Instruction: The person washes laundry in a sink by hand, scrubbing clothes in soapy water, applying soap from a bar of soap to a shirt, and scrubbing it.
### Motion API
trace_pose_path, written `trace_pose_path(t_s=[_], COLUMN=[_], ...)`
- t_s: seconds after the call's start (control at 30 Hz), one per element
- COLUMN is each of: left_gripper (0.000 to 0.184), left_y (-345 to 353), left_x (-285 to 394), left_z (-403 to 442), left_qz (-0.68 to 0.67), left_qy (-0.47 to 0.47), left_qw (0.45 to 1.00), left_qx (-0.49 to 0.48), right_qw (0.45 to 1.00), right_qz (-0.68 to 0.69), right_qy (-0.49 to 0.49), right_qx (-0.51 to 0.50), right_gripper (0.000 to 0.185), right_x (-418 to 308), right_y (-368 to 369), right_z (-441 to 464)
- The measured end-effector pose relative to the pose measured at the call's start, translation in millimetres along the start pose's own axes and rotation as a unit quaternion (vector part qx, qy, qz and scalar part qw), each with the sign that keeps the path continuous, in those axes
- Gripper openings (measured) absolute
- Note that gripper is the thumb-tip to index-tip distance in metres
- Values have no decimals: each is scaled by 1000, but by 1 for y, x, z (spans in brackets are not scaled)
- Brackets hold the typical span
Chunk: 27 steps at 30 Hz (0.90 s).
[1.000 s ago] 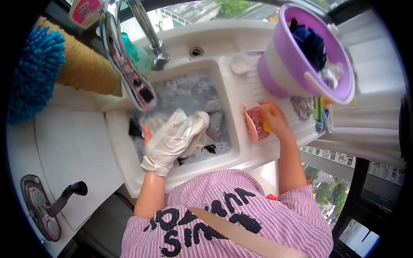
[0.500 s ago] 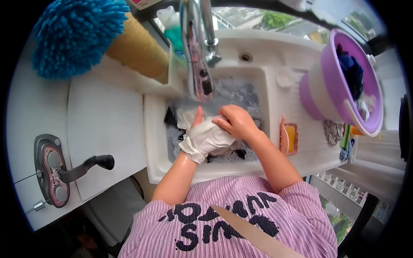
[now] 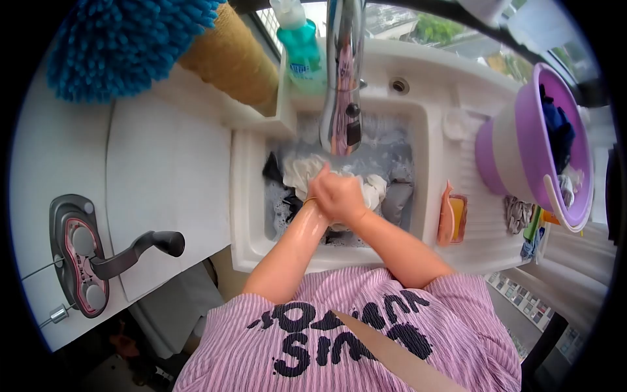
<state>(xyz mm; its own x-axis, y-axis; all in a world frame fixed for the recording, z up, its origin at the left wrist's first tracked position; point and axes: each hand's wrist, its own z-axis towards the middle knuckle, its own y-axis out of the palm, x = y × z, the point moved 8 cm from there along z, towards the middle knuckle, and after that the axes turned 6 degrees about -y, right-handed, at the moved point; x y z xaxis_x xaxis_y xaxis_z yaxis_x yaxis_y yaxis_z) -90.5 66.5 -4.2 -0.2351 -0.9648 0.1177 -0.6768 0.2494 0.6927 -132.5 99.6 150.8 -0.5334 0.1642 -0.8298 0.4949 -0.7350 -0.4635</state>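
Over the sink (image 3: 243,222), both my hands are pressed together, low against a wet white cloth (image 3: 302,171). My right hand (image 3: 345,196) is closed in a fist on the cloth, some of which bulges out beyond its knuckles. Behind it, my left hand (image 3: 318,185) is closed against the same cloth, thumb up; most of its fingers are hidden. A thin yellowish band circles the left wrist. Dark pieces of fabric (image 3: 273,167) lie in the soapy grey water around the white cloth. Above the hands hangs the chrome faucet (image 3: 343,98).
A green soap bottle (image 3: 302,59) stands behind the sink. To the right are an orange soap bar (image 3: 458,219) in a dish and a purple bucket (image 3: 503,157) of clothes. A blue fuzzy mop head (image 3: 130,49) and a grey handled device (image 3: 81,255) are on the left.
The white cloth no longer covers my left hand, which is bare now. Both hands have come together, with the cloth spread on either side. The view has shifted slightly.
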Motion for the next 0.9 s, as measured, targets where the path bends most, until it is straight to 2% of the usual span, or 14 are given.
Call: trace_pose_path(t_s=[0.03, 0.1, 0.17, 0.23, 0.27, 0.3, 0.37, 0.4, 0.5, 0.63, 0.7, 0.77, 0.83, 0.9], left_gripper=[31, 35, 35, 43, 44, 46, 47, 50, 57, 47, 37, 27, 23, 30], left_y=[26, 30, 31, 52, 69, 59, 26, 58, 40, 39, 28, 18, -13, -44], left_x=[0, -9, -10, -3, -8, -3, -13, -9, 14, 37, 39, 30, 34, 30], left_z=[-30, -31, -15, -21, -35, -50, -23, -28, -45, -64, -66, -59, -40, -19], left_qz=[14, 10, -56, -78, -15, 53, 33, -17, 30, 58, 254, 252, 173, 140], left_qy=[0, -28, -36, -103, -80, -48, -124, -159, -117, -56, 22, 42, 115, 105], left_qw=[985, 994, 942, 880, 977, 995, 991, 947, 983, 990, 967, 966, 970, 970], left_qx=[169, 109, -329, -456, -195, 76, -46, -277, -141, -120, -12, 38, 126, 171], right_qw=[992, 986, 997, 988, 997, 996, 975, 968, 927, 876, 873, 874, 893, 951], right_qz=[-19, -14, -70, -71, -71, -73, -62, 6, 154, 258, 274, 325, 296, 236], right_qy=[115, 159, -17, -120, -28, 59, 214, 244, 311, 348, 354, 361, 333, 166], right_qx=[54, 42, 27, -65, -28, 11, -23, -61, -142, -211, -193, 2, 61, 112], right_gripper=[37, 36, 34, 34, 33, 33, 46, 46, 42, 27, 26, 25, 24, 16], right_x=[39, 54, -1, -24, 3, 34, 72, 79, 75, 69, 75, 79, 79, 51], right_y=[-11, -15, -13, -6, -14, -26, -38, -34, -33, -42, -43, -51, -36, -29], right_z=[1, -1, -3, -9, -4, 1, -5, -9, -21, -35, -37, -38, -48, -35])
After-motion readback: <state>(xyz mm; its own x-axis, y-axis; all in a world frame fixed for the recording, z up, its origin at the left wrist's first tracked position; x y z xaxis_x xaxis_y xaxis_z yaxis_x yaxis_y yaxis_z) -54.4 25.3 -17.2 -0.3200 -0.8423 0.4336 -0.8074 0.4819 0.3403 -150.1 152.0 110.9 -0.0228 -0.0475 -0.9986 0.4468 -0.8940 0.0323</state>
